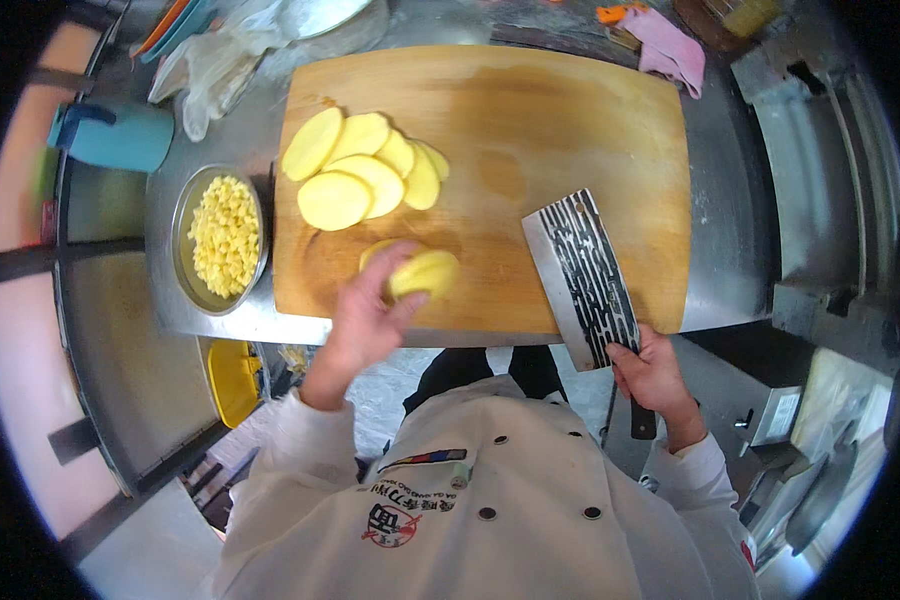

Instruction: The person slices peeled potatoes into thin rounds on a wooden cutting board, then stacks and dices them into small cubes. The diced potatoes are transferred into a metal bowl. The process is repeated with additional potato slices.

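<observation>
My left hand [367,315] grips a piece of peeled potato [424,274], slightly blurred, over the near left part of the wooden cutting board [570,127]. Another piece of potato [376,252] lies partly hidden behind its fingers. Farther up the board, several oval potato slices [335,200] overlap one another. In my right hand [649,367] is the dark handle of a broad cleaver [585,277]; its blade, with black and silver stripes, slants up and leftward above the board's near right part.
Left of the board stands a metal bowl [181,277] of diced yellow pieces. Beyond it are a blue pitcher [124,136] and clear plastic bags [214,67]. A pink cloth [667,49] lies past the far right corner. Below the counter's left edge is a yellow bin [231,384].
</observation>
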`<state>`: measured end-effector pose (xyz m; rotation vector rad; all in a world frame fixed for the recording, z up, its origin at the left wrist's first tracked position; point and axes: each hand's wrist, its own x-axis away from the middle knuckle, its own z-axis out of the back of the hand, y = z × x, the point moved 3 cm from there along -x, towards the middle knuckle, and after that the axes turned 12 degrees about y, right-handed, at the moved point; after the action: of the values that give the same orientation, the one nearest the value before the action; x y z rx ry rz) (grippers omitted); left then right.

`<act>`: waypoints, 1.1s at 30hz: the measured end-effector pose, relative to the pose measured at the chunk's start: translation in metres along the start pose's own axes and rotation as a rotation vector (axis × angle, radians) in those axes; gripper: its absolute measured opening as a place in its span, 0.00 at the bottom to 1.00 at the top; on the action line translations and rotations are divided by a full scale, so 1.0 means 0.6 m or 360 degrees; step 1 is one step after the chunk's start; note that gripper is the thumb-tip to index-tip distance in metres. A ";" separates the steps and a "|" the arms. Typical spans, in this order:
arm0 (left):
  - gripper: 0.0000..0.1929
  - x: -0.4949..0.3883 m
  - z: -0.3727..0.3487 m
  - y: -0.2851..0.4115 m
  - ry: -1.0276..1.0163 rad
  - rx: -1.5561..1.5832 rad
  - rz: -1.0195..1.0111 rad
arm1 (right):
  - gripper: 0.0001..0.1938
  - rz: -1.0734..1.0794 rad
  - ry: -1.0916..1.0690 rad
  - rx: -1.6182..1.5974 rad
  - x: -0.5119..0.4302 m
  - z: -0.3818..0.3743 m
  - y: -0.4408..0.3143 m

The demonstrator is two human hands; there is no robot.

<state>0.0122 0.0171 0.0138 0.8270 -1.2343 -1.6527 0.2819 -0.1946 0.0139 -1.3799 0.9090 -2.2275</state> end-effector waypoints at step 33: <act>0.27 0.040 -0.024 -0.025 0.0705 -0.0959 -0.0362 | 0.07 0.1611 -0.0728 0.1506 -0.123 -0.145 -0.268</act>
<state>0.0118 -0.0088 -0.0046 0.8960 -0.3133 -1.7568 0.2420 -0.0045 0.0490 -0.6514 0.1873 -1.1693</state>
